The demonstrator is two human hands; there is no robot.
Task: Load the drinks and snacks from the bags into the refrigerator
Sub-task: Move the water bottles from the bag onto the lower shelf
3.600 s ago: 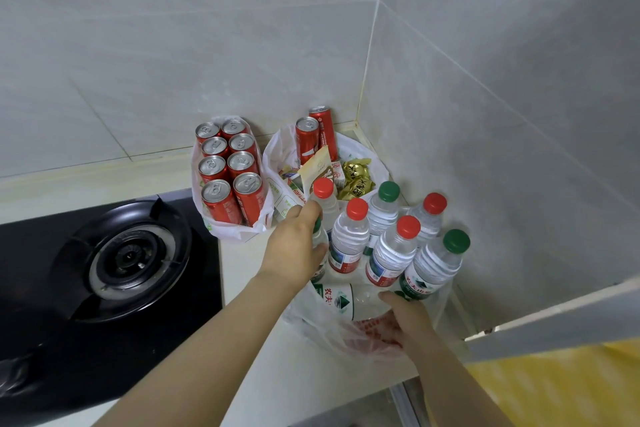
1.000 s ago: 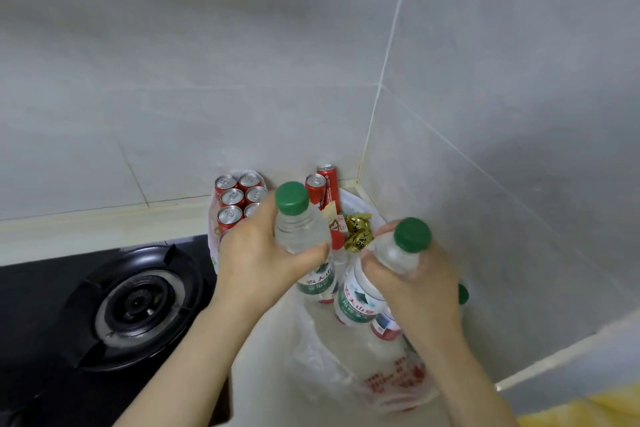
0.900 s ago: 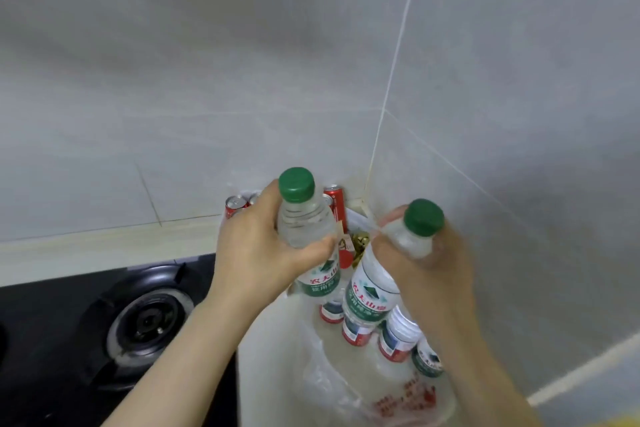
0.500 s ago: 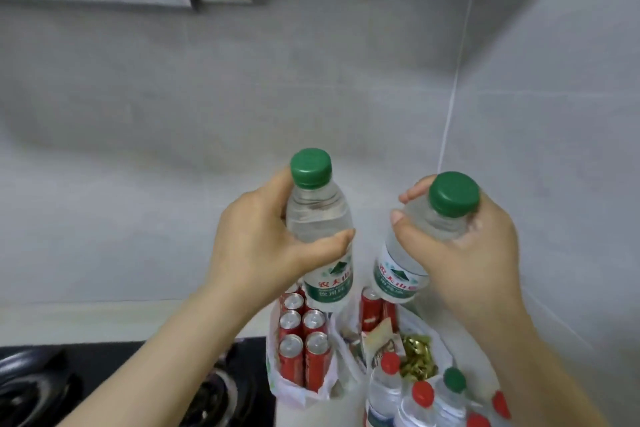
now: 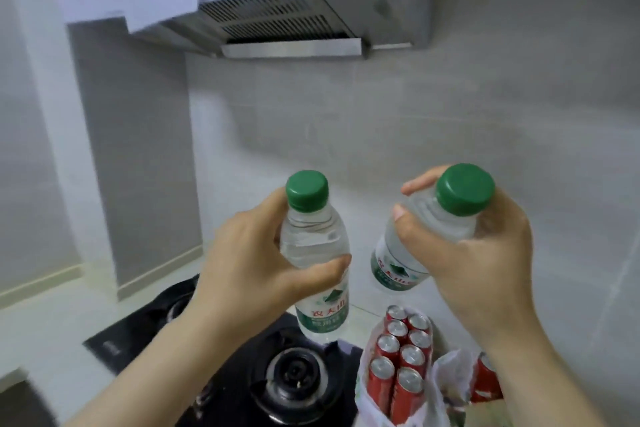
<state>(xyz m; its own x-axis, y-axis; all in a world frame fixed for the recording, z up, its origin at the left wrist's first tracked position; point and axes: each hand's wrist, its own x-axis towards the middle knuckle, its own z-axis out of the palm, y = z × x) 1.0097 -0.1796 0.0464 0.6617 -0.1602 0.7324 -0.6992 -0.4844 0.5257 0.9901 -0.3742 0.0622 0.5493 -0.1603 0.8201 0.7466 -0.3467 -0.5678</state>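
Note:
My left hand (image 5: pixel 252 267) is shut around a clear water bottle with a green cap (image 5: pixel 313 243), held upright above the stove. My right hand (image 5: pixel 474 256) grips a second green-capped water bottle (image 5: pixel 401 263), tilted a little, level with the first. Below them a white plastic bag (image 5: pixel 363 392) holds several red drink cans (image 5: pixel 398 364). Another red can (image 5: pixel 485 381) shows in a second bag at the lower right, partly behind my right wrist. No refrigerator is in view.
A black gas stove (image 5: pixel 291 378) with a round burner lies on the pale counter (image 5: pixel 62 315) below my left arm. A steel range hood (image 5: pixel 291 17) hangs overhead. Grey tiled walls close the back and right.
Both hands took a green-capped bottle out of the bag and lifted them. The view has swung up and to the left, bringing the range hood and stove into sight.

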